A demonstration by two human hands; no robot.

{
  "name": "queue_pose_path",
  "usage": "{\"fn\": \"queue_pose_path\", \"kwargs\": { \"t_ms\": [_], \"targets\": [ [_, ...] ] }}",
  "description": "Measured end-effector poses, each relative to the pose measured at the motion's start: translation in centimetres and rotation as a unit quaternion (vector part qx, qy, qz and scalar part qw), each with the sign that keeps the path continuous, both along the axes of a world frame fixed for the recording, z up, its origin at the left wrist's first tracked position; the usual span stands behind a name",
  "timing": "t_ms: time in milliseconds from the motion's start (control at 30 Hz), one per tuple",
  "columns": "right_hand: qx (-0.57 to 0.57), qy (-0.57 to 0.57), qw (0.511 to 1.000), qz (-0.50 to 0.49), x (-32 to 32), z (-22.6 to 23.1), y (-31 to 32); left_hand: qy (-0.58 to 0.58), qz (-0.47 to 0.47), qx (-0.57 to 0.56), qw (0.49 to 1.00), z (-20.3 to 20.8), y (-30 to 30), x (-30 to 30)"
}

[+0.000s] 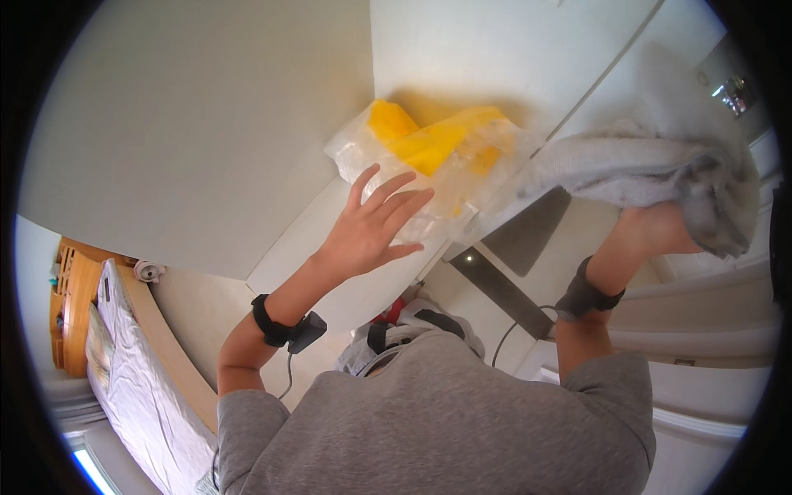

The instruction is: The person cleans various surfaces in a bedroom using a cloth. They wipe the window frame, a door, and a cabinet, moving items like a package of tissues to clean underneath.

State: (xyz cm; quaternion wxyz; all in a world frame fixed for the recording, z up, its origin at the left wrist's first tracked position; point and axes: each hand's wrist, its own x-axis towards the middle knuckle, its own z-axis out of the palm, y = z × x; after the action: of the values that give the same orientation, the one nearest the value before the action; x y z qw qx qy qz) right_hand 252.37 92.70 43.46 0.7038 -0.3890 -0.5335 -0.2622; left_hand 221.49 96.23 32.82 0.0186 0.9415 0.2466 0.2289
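My left hand [371,227] reaches forward with its fingers spread and nothing in them. Just beyond its fingertips lies a clear plastic bag [351,148] with something bright yellow [437,144] in it, on a white surface against a pale panel. Whether the fingertips touch the plastic I cannot tell. Over to the right, my right hand [660,229] is raised and closed on a grey cloth [627,169], which looks soft and bunched up. The cloth covers most of those fingers, and its left end stretches toward the plastic bag.
A tall pale panel [223,124] rises at the left and back. Below, a dark grey mat [528,231] lies on the floor by a dark strip [503,293]. A bed [140,371] with a wooden headboard [70,305] stands far left. Thin cables hang from both wrist straps.
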Motion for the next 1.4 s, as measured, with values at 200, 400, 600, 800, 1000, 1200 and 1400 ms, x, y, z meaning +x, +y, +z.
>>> {"fn": "queue_pose_path", "kwargs": {
  "t_ms": [200,400,600,800,1000,1200,1400],
  "targets": [
    [-0.005,0.027,1.000,-0.002,3.2,-0.9,1.1,-0.192,0.006,-0.134,0.972,3.1,0.8,-2.3],
    [-0.019,0.020,0.997,0.068,1.9,-1.3,3.5,-0.390,0.145,-0.164,0.894,5.9,-2.2,-13.5],
    [0.007,0.044,0.953,0.299,-1.9,-3.5,7.4,-0.604,0.151,-0.232,0.748,1.4,-6.4,-23.0],
    [-0.191,0.068,0.887,0.414,-8.1,-8.4,10.6,-0.571,0.327,-0.152,0.738,0.5,-7.7,-27.9],
    [-0.379,0.124,0.811,0.428,-14.1,-16.7,12.2,-0.700,0.275,-0.125,0.647,0.2,-12.8,-27.2],
    [-0.470,0.160,0.826,0.267,-13.6,-20.5,9.5,-0.731,0.204,-0.296,0.580,-4.3,-12.3,-30.1],
    [-0.594,0.273,0.696,0.297,-10.3,-21.6,3.8,-0.698,0.109,-0.537,0.461,-12.1,-8.1,-31.5]
  ]
}}
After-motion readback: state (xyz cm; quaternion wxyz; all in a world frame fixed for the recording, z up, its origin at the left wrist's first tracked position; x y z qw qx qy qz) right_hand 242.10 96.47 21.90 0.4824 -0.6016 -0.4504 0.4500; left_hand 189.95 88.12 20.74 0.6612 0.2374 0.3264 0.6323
